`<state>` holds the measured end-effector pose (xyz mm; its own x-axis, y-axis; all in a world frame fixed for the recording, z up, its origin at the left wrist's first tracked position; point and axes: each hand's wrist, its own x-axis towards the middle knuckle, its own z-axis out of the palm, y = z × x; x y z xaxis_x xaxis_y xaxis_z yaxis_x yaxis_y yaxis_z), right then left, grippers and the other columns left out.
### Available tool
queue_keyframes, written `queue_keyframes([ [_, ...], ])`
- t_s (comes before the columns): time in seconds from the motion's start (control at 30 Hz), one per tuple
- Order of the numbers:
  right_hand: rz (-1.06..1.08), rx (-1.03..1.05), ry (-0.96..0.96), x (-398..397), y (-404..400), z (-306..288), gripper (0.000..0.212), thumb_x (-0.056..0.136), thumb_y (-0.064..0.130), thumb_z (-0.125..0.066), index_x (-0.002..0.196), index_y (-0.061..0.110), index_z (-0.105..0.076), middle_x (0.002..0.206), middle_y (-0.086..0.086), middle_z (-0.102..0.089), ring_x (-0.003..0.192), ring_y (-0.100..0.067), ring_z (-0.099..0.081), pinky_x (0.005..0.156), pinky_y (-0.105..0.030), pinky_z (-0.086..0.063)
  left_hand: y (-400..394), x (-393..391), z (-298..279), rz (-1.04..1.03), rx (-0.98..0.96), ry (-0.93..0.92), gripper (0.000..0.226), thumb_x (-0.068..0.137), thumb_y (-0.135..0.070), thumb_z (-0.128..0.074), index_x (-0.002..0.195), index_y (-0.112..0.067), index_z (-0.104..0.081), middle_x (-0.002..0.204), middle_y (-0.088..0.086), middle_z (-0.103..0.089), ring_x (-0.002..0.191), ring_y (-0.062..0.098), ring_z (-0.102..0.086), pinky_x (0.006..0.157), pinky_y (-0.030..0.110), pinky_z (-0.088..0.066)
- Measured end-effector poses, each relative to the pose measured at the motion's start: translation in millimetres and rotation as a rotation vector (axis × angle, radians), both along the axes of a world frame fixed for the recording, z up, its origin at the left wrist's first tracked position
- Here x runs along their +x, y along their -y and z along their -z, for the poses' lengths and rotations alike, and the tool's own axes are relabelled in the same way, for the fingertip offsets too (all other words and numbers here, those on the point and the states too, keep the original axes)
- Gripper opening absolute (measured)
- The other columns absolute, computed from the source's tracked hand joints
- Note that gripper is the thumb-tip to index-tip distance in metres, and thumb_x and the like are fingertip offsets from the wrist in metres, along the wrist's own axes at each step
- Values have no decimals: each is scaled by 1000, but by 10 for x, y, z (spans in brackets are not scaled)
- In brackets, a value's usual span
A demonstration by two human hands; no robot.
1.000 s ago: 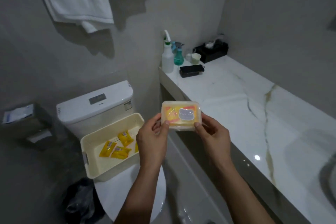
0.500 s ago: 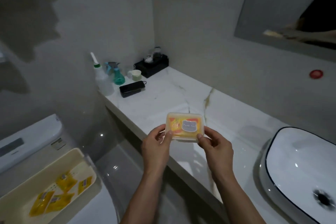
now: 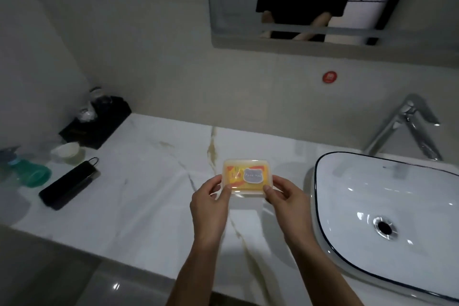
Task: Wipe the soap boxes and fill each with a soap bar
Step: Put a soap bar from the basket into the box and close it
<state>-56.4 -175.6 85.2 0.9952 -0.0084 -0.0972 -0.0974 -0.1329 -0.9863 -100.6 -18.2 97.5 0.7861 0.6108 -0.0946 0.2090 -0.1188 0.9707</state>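
The soap box (image 3: 246, 176) is in front of me, a pale translucent case with its lid on and a yellow and orange wrapped soap bar (image 3: 234, 174) showing through, a grey label on top. I hold it by its two near corners: my left hand (image 3: 210, 208) pinches the left corner with thumb on the lid and fingers curled underneath, my right hand (image 3: 285, 200) pinches the right corner the same way. The box is over the white marble tabletop (image 3: 149, 194), near its middle; whether it touches the stone or hangs just above it I cannot tell. To my right sits a white basin (image 3: 347, 251) with a dark rim and a chrome tap (image 3: 407, 119) behind it. To my left lie a black flat case (image 3: 68, 185), a teal spray bottle (image 3: 29, 174), a small white cup (image 3: 67, 151) and a black tray (image 3: 99, 126) in the corner. A mirror (image 3: 323, 2) hangs on the wall above, with a red round sticker (image 3: 329, 77) below it.
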Motion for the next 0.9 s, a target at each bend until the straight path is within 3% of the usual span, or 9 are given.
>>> queue_keyframes([
  [0.1, 104, -15, -39, 286, -187, 95, 23, 89, 17, -73, 108, 30, -74, 105, 12, -77, 96, -9, -73, 94, -46, -57, -210, 428, 89, 62, 34, -14, 26, 87, -18, -72, 113, -19, -73, 105, -8, -73, 99, 7, -67, 79, 7, -49],
  [0.23, 206, -69, -76, 679, -419, 222, 24, 87, 17, -76, 109, 25, -74, 104, 11, -76, 100, -7, -71, 97, -41, -56, -464, 932, 225, 152, 35, -45, 29, 85, -18, -75, 114, -14, -72, 104, -3, -74, 97, 12, -69, 90, 33, -56],
  [0.3, 240, -121, -88, 855, -491, 277, 21, 86, 19, -77, 104, 29, -74, 101, 14, -75, 99, -5, -70, 95, -35, -56, -552, 1163, 303, 193, 61, -68, 30, 84, -22, -75, 114, -18, -73, 103, -6, -75, 95, 9, -69, 89, 34, -56],
  [0.37, 245, -150, -99, 1029, -542, 338, 23, 85, 18, -77, 99, 35, -72, 96, 18, -75, 94, -3, -70, 91, -30, -56, -612, 1374, 383, 221, 67, -79, 31, 84, -24, -75, 114, -20, -73, 102, -8, -75, 93, 6, -69, 86, 29, -56],
  [0.5, 233, -202, -105, 1399, -601, 518, 24, 86, 16, -76, 98, 35, -71, 90, 22, -73, 88, 0, -70, 84, -22, -54, -695, 1770, 572, 255, 82, -97, 30, 87, -20, -73, 116, -15, -72, 106, -3, -74, 92, 5, -68, 73, 2, -46],
  [0.6, 224, -228, -107, 1702, -624, 684, 21, 86, 22, -77, 106, 28, -74, 88, 24, -69, 85, 7, -67, 79, -17, -51, -714, 2055, 704, 247, 100, -99, 28, 88, -26, -72, 114, -16, -73, 103, -5, -74, 88, 3, -67, 67, -3, -42],
  [0.73, 221, -212, -129, 2093, -654, 910, 21, 87, 19, -77, 107, 21, -74, 96, 8, -75, 86, -6, -71, 77, -16, -52, -683, 2400, 906, 213, 75, -73, 24, 88, -18, -72, 112, -18, -72, 100, -8, -73, 82, -10, -63, 67, -1, -42],
  [0.9, 211, -278, -160, 2524, -667, 1141, 20, 87, 16, -76, 106, 22, -74, 90, 10, -72, 76, -5, -66, 67, 1, -41, -658, 2800, 1194, 171, 94, -117, 25, 84, -12, -72, 109, -14, -72, 100, -4, -73, 88, 11, -70, 70, 4, -46],
])
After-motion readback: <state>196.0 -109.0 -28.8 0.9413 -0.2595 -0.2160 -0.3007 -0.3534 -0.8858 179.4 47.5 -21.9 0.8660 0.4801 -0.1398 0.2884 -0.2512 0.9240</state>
